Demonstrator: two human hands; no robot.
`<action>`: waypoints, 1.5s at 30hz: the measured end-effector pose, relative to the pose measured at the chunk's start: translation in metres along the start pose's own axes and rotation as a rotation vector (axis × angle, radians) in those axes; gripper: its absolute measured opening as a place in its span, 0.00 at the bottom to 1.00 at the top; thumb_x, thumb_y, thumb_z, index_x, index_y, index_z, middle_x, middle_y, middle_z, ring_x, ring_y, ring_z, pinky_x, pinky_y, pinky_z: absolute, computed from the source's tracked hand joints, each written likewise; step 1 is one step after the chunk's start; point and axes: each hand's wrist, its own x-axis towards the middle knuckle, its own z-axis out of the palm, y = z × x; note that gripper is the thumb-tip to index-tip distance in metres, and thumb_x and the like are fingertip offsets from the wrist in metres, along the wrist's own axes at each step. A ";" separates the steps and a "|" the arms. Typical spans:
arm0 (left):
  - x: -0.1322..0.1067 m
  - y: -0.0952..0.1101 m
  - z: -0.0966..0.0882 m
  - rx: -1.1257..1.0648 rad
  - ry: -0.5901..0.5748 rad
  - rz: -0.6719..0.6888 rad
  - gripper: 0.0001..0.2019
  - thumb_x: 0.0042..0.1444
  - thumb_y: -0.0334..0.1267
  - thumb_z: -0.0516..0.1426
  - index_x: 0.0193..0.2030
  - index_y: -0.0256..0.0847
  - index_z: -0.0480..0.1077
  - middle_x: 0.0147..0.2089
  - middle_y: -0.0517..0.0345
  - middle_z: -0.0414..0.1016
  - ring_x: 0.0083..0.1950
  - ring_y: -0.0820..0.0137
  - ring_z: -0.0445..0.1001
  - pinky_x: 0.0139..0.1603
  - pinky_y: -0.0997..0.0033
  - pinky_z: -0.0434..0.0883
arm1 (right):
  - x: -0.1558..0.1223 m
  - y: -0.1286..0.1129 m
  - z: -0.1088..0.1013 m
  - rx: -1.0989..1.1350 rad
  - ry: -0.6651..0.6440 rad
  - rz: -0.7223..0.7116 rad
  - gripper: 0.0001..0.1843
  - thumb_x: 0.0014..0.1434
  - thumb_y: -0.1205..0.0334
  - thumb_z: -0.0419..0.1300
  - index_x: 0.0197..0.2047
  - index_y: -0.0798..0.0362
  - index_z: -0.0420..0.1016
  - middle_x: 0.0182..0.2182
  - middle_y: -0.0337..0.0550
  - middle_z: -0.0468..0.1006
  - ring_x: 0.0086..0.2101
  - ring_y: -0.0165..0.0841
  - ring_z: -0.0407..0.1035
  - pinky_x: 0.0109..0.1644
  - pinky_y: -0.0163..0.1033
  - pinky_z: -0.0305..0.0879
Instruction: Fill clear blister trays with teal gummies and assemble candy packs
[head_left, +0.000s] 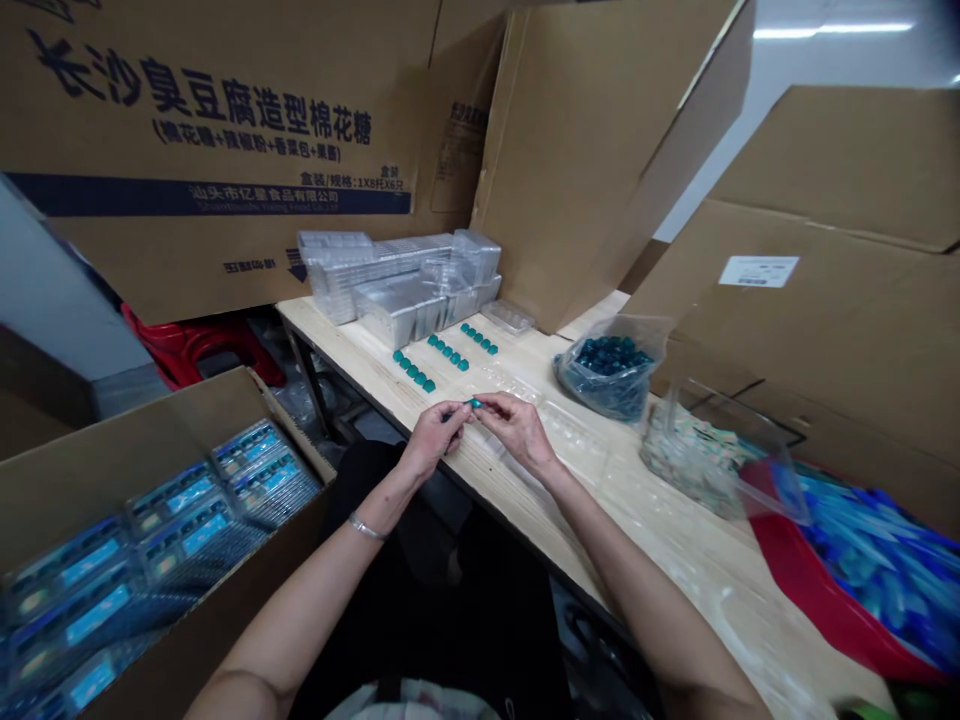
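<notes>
Close to the table's front edge, my left hand [435, 437] and my right hand [519, 428] meet fingertip to fingertip. Pinched between them is a small teal piece [473, 403], shiny and too small to make out its kind. Whether my left palm hides anything more cannot be seen. Beyond the hands, similar teal pieces lie in three short rows: a near row [413, 371], a middle row [448, 352] and a far row [479, 338]. Clear plastic trays [574, 430] lie flat on the table just right of my right hand.
Stacked clear trays [405, 305] stand at the back. To the right are a bag of dark teal pieces [611, 365], a clear bin of pale pieces [694, 450] and a red basin [806, 590] of blue items. An open carton [292, 440] of packs stands left; large cardboard boxes [600, 130] enclose the table.
</notes>
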 end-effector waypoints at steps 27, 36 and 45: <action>-0.007 0.007 -0.006 0.312 0.037 0.182 0.01 0.49 0.34 0.58 0.30 0.41 0.70 0.26 0.61 0.66 0.29 0.72 0.64 0.32 0.76 0.60 | -0.009 -0.009 0.007 -0.370 -0.140 -0.124 0.12 0.61 0.62 0.48 0.34 0.53 0.73 0.28 0.42 0.74 0.29 0.29 0.68 0.36 0.34 0.62; -0.006 0.007 -0.009 0.339 -0.029 0.186 0.03 0.52 0.37 0.56 0.31 0.41 0.69 0.25 0.62 0.65 0.26 0.74 0.60 0.28 0.76 0.57 | -0.008 -0.012 0.008 -0.299 -0.159 -0.041 0.13 0.60 0.62 0.49 0.28 0.53 0.71 0.22 0.38 0.72 0.26 0.28 0.66 0.33 0.32 0.61; -0.006 0.005 -0.009 0.162 -0.098 0.019 0.11 0.52 0.46 0.56 0.33 0.40 0.66 0.20 0.65 0.61 0.17 0.79 0.55 0.17 0.78 0.52 | -0.007 0.000 0.011 0.122 -0.139 0.255 0.16 0.58 0.56 0.50 0.27 0.56 0.72 0.21 0.40 0.73 0.22 0.27 0.68 0.30 0.33 0.67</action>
